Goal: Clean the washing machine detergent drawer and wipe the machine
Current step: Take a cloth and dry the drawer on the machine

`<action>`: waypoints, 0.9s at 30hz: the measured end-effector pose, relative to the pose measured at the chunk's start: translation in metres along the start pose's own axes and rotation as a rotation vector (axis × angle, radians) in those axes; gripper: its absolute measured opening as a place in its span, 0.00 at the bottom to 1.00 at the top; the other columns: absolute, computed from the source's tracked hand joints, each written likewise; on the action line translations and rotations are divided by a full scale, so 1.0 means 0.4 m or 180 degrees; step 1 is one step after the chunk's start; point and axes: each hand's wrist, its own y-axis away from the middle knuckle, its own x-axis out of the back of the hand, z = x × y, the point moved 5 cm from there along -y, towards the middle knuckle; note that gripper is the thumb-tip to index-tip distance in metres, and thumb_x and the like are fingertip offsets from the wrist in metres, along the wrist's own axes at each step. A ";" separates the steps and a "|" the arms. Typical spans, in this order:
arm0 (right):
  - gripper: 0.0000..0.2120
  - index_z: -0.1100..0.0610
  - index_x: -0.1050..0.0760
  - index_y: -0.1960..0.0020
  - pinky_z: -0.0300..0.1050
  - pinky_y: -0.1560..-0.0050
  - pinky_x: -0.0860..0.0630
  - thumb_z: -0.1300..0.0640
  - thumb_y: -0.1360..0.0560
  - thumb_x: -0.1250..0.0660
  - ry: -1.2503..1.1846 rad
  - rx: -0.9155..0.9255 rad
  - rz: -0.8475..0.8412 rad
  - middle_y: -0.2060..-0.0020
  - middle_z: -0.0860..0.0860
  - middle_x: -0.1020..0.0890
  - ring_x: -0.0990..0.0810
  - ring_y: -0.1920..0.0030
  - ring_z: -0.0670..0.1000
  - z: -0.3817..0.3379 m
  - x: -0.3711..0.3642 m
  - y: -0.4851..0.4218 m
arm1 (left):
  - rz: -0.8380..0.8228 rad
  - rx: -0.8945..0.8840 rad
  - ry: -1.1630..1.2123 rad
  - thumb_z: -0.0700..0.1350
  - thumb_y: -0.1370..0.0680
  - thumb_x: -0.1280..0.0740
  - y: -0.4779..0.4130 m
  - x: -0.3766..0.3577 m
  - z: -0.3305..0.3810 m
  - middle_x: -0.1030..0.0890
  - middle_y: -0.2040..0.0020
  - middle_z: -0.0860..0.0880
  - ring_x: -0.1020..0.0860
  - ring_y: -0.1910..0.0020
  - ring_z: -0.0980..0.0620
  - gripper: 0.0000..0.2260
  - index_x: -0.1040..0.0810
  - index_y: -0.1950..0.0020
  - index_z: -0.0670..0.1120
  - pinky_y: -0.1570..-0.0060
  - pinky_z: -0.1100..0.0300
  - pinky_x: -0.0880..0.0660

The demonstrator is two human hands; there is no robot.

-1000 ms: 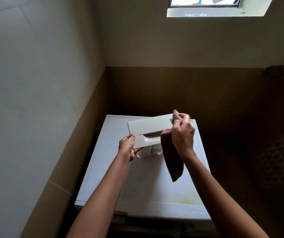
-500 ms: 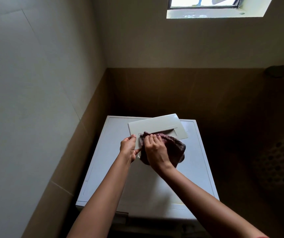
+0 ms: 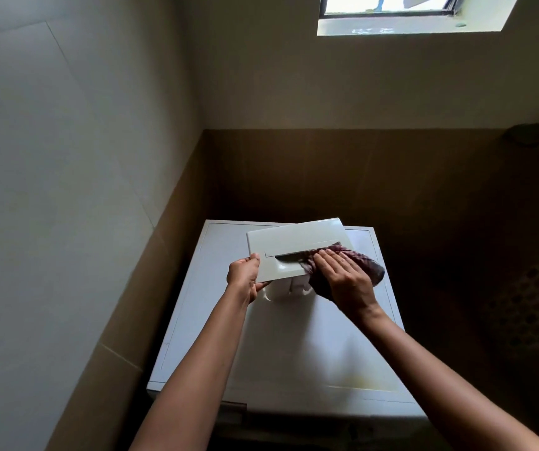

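A white detergent drawer (image 3: pixel 291 244) is held above the top of the white washing machine (image 3: pixel 310 346), its flat front panel facing me and tilted up to the right. My left hand (image 3: pixel 245 276) grips the panel's lower left corner. My right hand (image 3: pixel 343 276) lies flat on a dark reddish cloth (image 3: pixel 364 263), pressing it against the right part of the panel by the handle recess. The drawer's compartments hang below the panel, mostly hidden.
The machine stands in a corner, with a pale wall close on the left and a brown tiled wall behind. A small window (image 3: pixel 388 11) is high up at the back. A dark perforated basket (image 3: pixel 528 304) sits at the right.
My right hand went from holding the hanging cloth at the drawer's right end to pressing it on the panel's left, then slid it to the right. My left hand stayed put.
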 end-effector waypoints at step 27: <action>0.14 0.58 0.17 0.47 0.47 0.42 0.23 0.62 0.21 0.41 -0.0672 0.0367 0.0700 0.47 0.52 0.17 0.18 0.45 0.49 -0.021 0.055 0.005 | -0.0069 -0.0080 -0.0219 0.45 0.19 0.37 0.000 0.001 0.028 0.21 0.44 0.38 0.20 0.52 0.43 0.11 0.27 0.40 0.40 0.57 0.50 0.21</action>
